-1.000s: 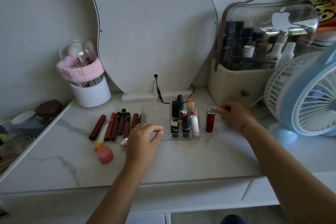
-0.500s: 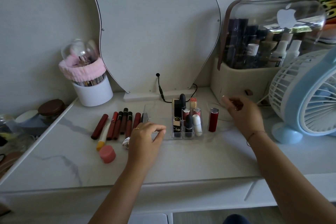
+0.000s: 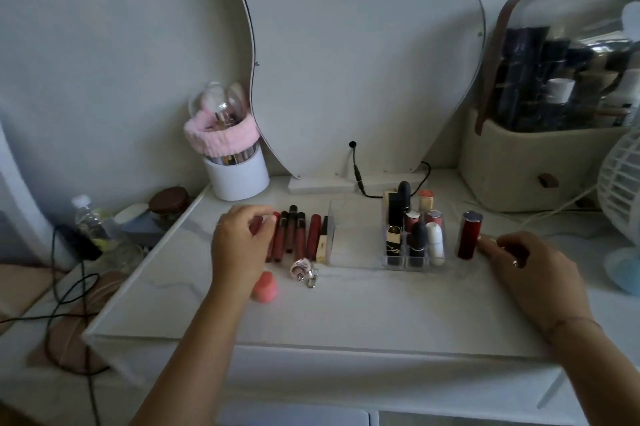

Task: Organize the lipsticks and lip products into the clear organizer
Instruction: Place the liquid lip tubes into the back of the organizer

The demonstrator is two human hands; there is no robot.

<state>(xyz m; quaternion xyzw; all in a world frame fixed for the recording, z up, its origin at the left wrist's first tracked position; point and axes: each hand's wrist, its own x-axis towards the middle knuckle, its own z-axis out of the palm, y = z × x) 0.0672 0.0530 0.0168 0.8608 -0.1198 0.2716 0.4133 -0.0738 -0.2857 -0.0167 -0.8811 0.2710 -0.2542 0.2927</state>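
Note:
The clear organizer [image 3: 353, 247] sits mid-table. Its right slots hold several upright lipsticks [image 3: 417, 238], and its wide left section is bare. A red lipstick [image 3: 468, 235] stands just outside the organizer's right wall. My right hand [image 3: 526, 266] rests beside it with loosely curled fingers, one fingertip at the tube's base. A row of dark red lip gloss tubes [image 3: 298, 235] lies left of the organizer, with a gold-and-black lipstick [image 3: 323, 240] against its wall. My left hand [image 3: 242, 242] covers the row's left end, its fingers closed around the leftmost red tube [image 3: 257, 226].
A pink round pot [image 3: 265, 289] and a silver keychain item [image 3: 304, 269] lie in front of the tubes. Behind stand a white brush cup [image 3: 239, 176], the mirror [image 3: 363, 62] with its cable [image 3: 358, 176], a cosmetics case [image 3: 540, 159] and a fan [image 3: 623, 197].
My left hand moved from the organizer's front left corner over to the leftmost tubes. My right hand came back down beside the red lipstick. The view shifted left.

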